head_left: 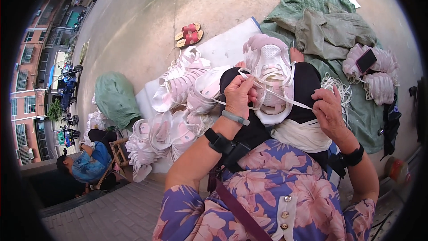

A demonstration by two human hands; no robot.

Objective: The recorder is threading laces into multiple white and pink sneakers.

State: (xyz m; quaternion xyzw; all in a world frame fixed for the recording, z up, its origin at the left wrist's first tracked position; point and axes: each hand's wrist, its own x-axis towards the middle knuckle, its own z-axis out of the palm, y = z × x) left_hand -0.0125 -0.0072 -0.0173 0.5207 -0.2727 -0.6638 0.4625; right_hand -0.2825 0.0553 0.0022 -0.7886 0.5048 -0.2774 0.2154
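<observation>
A pink and white sneaker (269, 52) rests on my lap between my knees, its toe pointing away from me. White shoelace (299, 104) runs through its upper eyelets and stretches out to both sides. My left hand (240, 93) pinches the lace close to the shoe's left side. To the right of the shoe, my right hand (329, 112) grips the other stretch of lace between thumb and fingers, pulled out from the eyelets. Under the heel, across my thighs, lies a bundle of loose white laces (301, 135). More laces (337, 90) hang beside my right knee.
Several stacked white and pink shoe uppers (171, 134) lie at my left on a white sheet (225, 40). Red sandals (189, 35) stand beyond. Green sacking (307, 9) and more shoes with a phone (366, 61) are on the right. Another person (91, 163) sits far left.
</observation>
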